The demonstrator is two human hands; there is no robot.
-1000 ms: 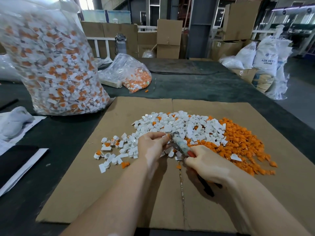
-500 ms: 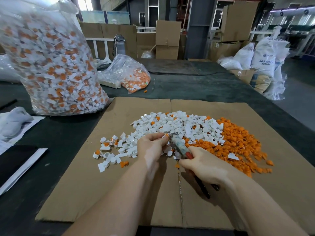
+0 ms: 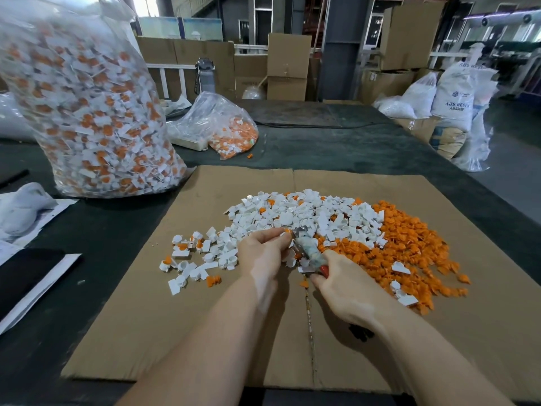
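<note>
Two bare hands meet near the middle of a cardboard sheet (image 3: 175, 317). The left hand (image 3: 262, 253) pinches a small orange-and-white plastic piece (image 3: 288, 231) between thumb and fingertips, while the right hand (image 3: 348, 291) is wrapped round the red handles of a pair of pliers (image 3: 310, 250), whose nose touches that piece. Whether the jaws have bitten down cannot be told. Behind the hands on the sheet lies a heap of white parts (image 3: 292, 212), and toward the sheet's right side a heap of orange parts (image 3: 404, 244). The risk from here looks plain: the tool works right against the left fingertips, so a slip could nip skin. A piece popped loose with too much force could also fly into the wrong heap or off the sheet. Beyond the sheet's far right corner, a white sack (image 3: 452, 98) reads "ABS RESI", the rest curving out of sight; no other writing is legible.
</note>
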